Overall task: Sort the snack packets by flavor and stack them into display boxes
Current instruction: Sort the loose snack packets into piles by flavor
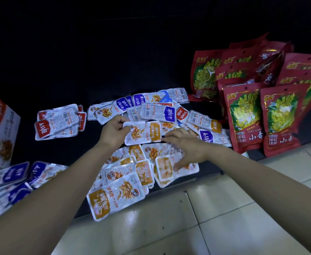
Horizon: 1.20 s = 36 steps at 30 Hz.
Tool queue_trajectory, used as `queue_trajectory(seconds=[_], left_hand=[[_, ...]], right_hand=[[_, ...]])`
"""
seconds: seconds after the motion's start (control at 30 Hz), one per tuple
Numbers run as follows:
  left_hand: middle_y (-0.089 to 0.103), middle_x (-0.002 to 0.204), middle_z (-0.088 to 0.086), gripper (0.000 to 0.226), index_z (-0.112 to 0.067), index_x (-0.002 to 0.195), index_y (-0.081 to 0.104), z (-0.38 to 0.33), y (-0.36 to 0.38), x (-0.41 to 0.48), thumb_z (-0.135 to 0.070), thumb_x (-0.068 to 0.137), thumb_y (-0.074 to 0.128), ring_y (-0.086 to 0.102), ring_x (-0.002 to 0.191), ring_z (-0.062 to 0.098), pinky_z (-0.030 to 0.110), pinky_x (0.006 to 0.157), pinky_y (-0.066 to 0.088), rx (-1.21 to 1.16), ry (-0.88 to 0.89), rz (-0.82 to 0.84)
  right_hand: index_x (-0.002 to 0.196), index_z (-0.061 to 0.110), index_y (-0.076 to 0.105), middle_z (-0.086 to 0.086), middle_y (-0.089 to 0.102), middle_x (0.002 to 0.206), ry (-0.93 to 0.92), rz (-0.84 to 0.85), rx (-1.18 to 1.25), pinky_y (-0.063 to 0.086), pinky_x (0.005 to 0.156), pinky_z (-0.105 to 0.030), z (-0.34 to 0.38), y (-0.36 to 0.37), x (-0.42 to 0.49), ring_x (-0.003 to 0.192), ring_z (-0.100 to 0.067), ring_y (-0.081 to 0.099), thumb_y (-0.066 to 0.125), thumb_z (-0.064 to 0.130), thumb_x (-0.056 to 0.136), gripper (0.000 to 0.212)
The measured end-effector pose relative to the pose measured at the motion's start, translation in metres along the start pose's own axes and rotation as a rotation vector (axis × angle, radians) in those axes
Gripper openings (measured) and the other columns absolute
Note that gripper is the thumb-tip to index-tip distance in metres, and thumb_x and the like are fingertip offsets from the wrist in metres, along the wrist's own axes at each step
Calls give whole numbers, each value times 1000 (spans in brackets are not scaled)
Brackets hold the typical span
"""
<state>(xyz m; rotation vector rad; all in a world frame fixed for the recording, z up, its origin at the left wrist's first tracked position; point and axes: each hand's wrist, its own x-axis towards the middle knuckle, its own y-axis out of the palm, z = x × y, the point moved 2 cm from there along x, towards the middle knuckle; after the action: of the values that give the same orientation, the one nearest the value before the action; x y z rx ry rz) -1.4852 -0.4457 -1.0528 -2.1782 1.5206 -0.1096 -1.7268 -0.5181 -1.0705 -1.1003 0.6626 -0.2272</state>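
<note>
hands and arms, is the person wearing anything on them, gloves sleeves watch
Nothing worn shows. The left hand and right hand have no gloves, and no ring can be made out. The left forearm and right forearm carry no sleeve, watch or band as far as the frame reaches.

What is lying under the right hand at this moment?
Under the right hand lie orange packets of the near pile; their labels show beside the palm. The hand covers their other parts, so how many lie there cannot be told.
</note>
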Motion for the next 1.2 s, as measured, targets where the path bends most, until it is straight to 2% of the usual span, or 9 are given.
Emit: queue_trajectory(seconds=[0.13,0.33,0.43,0.53,0.73,0.87,0.97,1.07,1.2], left_hand=[[55,73,4,8,-12,103,54,1,-4,-3,-9,95,53,51,65,20,33,68,45,14,-30,-16],[59,86,15,13,-12,108,53,3,-2,-7,-6,96,51,56,69,19,18,45,46,74,-71,39],[64,99,22,15,-11,109,55,7,-7,-8,-6,96,51,64,86,32,35,71,55,49,-91,38],[65,101,16,16,-15,109,55,9,-18,-8,-6,97,50,64,93,31,39,80,52,9,-100,-5],[61,85,2,15,-16,106,53,18,-41,-14,-4,97,50,60,76,17,26,66,46,-26,-103,-28],[58,74,3,14,-16,105,53,25,-55,-20,-6,97,51,53,64,16,27,59,41,77,-68,12],[60,76,5,13,-18,98,54,28,-68,-27,-5,96,52,56,69,17,29,64,45,94,-93,32],[67,80,11,13,-14,95,56,32,-77,-37,-1,95,54,64,70,14,24,62,55,44,-126,164],[69,76,9,15,-14,92,61,37,-86,-47,0,92,58,64,59,9,18,57,53,147,-77,253]], right_hand=[[149,26,30,3,28,151,99,-41,-74,9,110,-35,-11,-17,-4,139,-19,15,74,42,78,85],[153,21,16,-3,33,144,141,-28,-171,12,108,-39,13,-10,6,134,-24,20,78,48,71,106],[141,17,36,-4,40,131,221,-52,-198,18,101,-38,13,-12,11,123,-24,26,79,54,67,93],[130,16,45,-5,47,126,270,-104,-68,20,95,-35,13,-16,8,119,-23,30,77,52,72,77],[123,20,46,-8,58,119,304,-368,431,38,99,-41,-5,-13,6,123,-32,43,73,37,84,50],[120,11,50,-6,60,119,270,-530,682,47,83,-23,3,-26,20,112,-22,56,67,29,91,39],[128,14,50,2,59,123,162,-592,841,47,101,-40,25,-40,31,121,-18,54,63,33,93,42],[118,11,55,3,62,112,34,-560,858,46,102,-36,54,-55,43,113,-14,58,60,18,96,24],[118,14,56,7,63,111,-57,-340,735,46,99,-27,90,-59,59,109,-8,59,63,21,94,25]])
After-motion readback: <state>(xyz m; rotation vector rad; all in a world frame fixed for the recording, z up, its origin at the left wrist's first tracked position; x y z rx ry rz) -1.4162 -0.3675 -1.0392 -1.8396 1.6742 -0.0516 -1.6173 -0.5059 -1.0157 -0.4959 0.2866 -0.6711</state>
